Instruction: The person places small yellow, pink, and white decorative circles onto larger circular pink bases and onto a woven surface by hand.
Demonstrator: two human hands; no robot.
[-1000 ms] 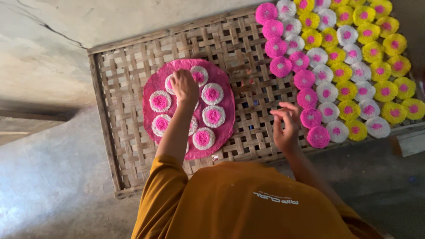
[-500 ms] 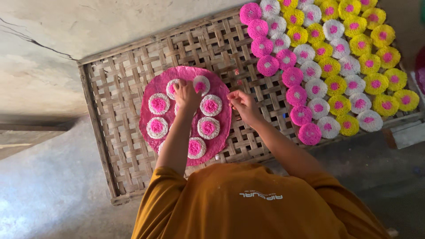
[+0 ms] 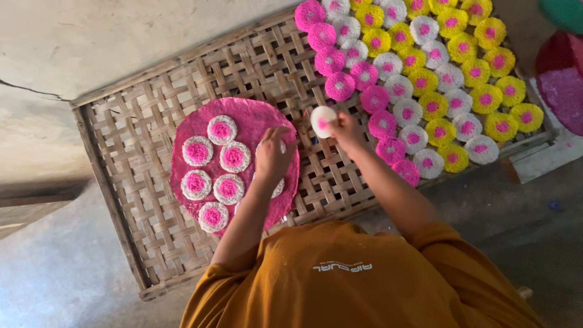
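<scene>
A round pink mat lies on a woven bamboo tray. Several white discs with pink centres sit on the mat. My left hand rests flat on the mat's right side, over one of these discs. Just right of the mat, above the tray, my right hand holds a white disc with a pink centre in its fingertips. Rows of pink, white and yellow discs cover the tray's right part, close to my right hand.
The tray stands on a grey concrete floor next to a pale wall. At the far right lie a dark red and pink round thing and a green one. My orange shirt fills the bottom.
My right hand went from the rows of discs to the mat's edge and now holds up a white disc. My left hand slid from the mat's top to its right side.
</scene>
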